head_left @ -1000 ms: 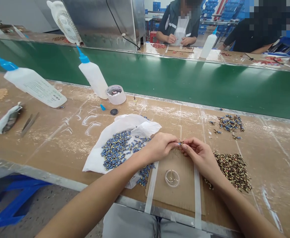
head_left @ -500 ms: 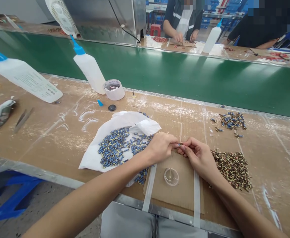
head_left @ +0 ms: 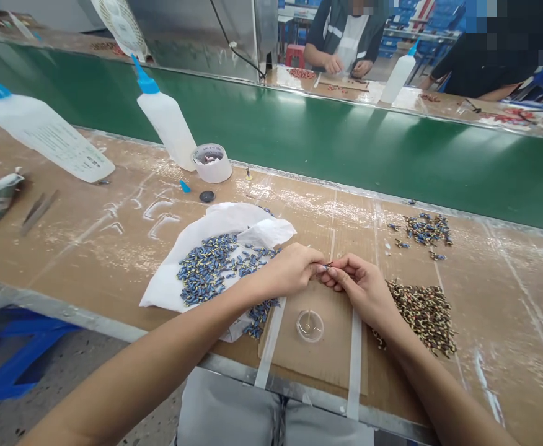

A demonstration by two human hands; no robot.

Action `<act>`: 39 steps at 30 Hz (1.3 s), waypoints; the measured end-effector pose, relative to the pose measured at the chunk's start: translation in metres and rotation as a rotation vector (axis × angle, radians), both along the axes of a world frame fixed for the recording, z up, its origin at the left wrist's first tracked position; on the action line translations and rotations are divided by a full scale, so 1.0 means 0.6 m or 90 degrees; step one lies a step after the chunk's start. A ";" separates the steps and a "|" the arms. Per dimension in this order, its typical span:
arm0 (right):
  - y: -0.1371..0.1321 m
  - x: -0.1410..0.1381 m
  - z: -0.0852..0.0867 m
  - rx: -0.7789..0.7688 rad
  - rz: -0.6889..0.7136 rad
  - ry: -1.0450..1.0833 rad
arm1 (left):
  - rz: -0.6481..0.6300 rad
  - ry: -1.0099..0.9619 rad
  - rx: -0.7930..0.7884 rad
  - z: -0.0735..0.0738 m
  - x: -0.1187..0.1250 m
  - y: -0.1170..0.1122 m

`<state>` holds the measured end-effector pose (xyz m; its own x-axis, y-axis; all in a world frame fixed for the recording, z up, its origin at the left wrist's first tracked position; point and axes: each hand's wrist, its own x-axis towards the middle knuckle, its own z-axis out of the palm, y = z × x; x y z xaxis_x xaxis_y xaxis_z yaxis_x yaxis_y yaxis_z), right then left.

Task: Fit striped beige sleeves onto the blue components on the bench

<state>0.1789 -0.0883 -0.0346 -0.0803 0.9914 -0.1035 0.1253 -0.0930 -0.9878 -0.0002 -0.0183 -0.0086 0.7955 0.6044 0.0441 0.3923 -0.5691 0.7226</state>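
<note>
My left hand [head_left: 294, 269] and my right hand [head_left: 362, 288] meet above a cardboard pad [head_left: 327, 365], both closed in a pinch. Between their fingertips sits a small blue and dark piece [head_left: 328, 265], mostly covered by the fingers. Left of the hands, many small blue and yellow pieces [head_left: 206, 263] lie on a white cloth [head_left: 160, 288]. To the right is a heap of dark brown and yellow pieces [head_left: 423, 316], partly behind my right wrist. A small clear round dish [head_left: 310, 326] with a thin stick in it stands on the pad below the hands.
A smaller group of blue and dark pieces [head_left: 427, 229] lies at the back right. White squeeze bottles [head_left: 169, 127], a tape roll [head_left: 212, 164], a black cap [head_left: 207, 196] and tweezers [head_left: 39, 212] are on the left. Beyond the green belt [head_left: 299, 130], two people sit at another bench.
The view has shifted slightly, so the bench things sit a little further left and higher. Both hands stay pinched together at the small piece.
</note>
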 end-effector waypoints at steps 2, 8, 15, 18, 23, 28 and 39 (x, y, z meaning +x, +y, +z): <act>0.000 0.001 0.003 0.006 0.014 0.032 | -0.024 -0.029 -0.073 0.009 -0.006 0.005; -0.006 -0.002 0.004 0.122 0.062 -0.028 | -0.079 -0.036 -0.281 0.026 -0.019 0.012; -0.011 -0.006 0.010 0.174 0.066 -0.063 | -0.130 -0.056 -0.381 0.031 -0.022 0.011; -0.012 -0.005 0.011 0.168 0.059 -0.031 | -0.121 -0.049 -0.408 0.028 -0.023 0.011; -0.012 -0.002 0.013 0.177 0.047 -0.023 | -0.098 -0.036 -0.431 0.027 -0.021 0.007; -0.007 0.001 0.012 0.109 0.022 0.027 | -0.043 -0.015 -0.413 0.034 -0.023 0.011; -0.009 -0.001 0.019 0.067 -0.003 -0.023 | 0.055 0.056 -0.152 0.075 -0.082 0.042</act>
<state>0.1784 -0.0934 -0.0233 -0.0745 0.9972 -0.0015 0.1613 0.0106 -0.9869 -0.0497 0.0067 0.0366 0.7354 0.6547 -0.1750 0.4988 -0.3482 0.7937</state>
